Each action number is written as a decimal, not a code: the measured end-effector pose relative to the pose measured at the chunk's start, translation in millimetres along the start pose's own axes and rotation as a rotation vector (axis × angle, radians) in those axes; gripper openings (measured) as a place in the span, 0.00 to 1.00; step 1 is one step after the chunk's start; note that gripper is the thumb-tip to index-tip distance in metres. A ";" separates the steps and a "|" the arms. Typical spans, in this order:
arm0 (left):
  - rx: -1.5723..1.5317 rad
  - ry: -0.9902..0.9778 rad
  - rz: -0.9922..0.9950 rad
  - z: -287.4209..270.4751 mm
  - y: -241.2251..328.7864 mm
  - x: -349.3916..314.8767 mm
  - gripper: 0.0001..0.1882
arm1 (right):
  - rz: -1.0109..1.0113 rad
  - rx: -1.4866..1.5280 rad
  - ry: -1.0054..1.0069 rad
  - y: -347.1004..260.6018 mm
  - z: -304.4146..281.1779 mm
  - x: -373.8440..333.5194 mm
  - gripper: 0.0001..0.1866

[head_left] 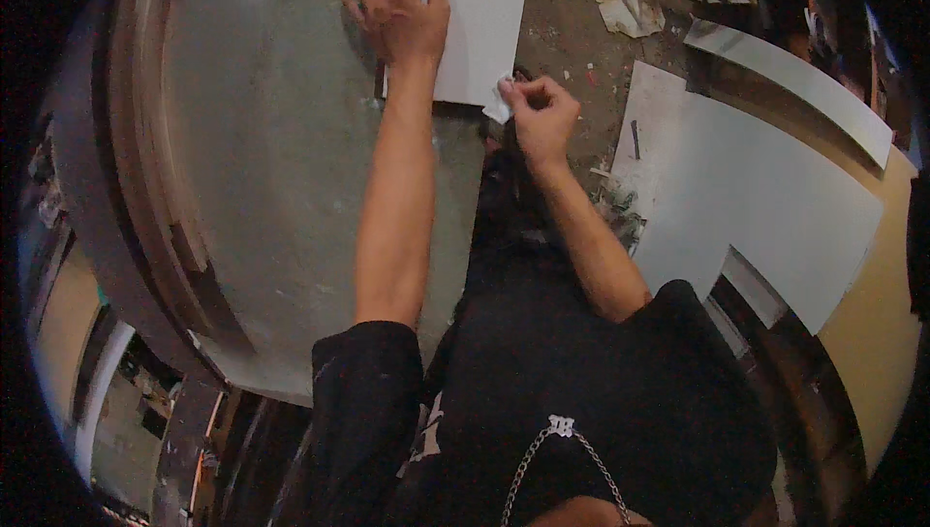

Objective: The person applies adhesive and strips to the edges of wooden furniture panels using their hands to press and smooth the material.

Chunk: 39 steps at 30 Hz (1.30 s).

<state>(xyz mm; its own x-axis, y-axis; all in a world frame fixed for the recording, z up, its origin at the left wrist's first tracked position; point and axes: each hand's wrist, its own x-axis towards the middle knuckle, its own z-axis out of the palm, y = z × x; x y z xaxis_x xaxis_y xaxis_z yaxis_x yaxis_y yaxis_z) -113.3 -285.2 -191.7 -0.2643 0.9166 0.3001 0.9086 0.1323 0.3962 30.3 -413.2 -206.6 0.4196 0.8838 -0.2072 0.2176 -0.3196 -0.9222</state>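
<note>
A white rectangular panel (477, 28) lies on the greenish-grey worktop (271, 159), its upper end running out of the picture. My left hand (405, 21) rests on the panel's left edge with fingers spread, some of them reaching past the edge. At the panel's near right corner, my right hand (544, 115) pinches a small crumpled white piece (499, 104), which looks like paper or cloth. That piece touches or nearly touches the corner; which of the two I cannot tell.
Long brown boards (145, 139) border the worktop on the left. A large white panel with a cut-out (746, 188) stands at the right, below a narrow white strip (794, 81). Crumpled paper (632, 12) and scraps litter the brown floor (572, 4).
</note>
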 end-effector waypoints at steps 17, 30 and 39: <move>0.022 0.175 0.098 14.5 -15.7 0.0 0.35 | -0.051 -0.013 -0.058 -6.8 -1.5 10.2 0.13; -0.015 0.058 0.034 14.8 -15.7 -2.4 0.33 | -0.007 0.076 -0.066 2.1 -3.9 -9.7 0.13; -0.086 0.043 0.060 9.1 1.9 5.2 0.34 | -0.085 0.171 -0.077 -26.2 17.6 158.4 0.12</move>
<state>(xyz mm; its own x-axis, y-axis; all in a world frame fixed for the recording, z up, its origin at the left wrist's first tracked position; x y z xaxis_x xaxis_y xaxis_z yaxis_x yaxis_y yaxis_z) -109.9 -276.7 -197.3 -0.2260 0.9045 0.3618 0.8924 0.0433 0.4492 75.5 -258.8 -221.0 0.3363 0.9306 -0.1445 0.0936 -0.1857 -0.9781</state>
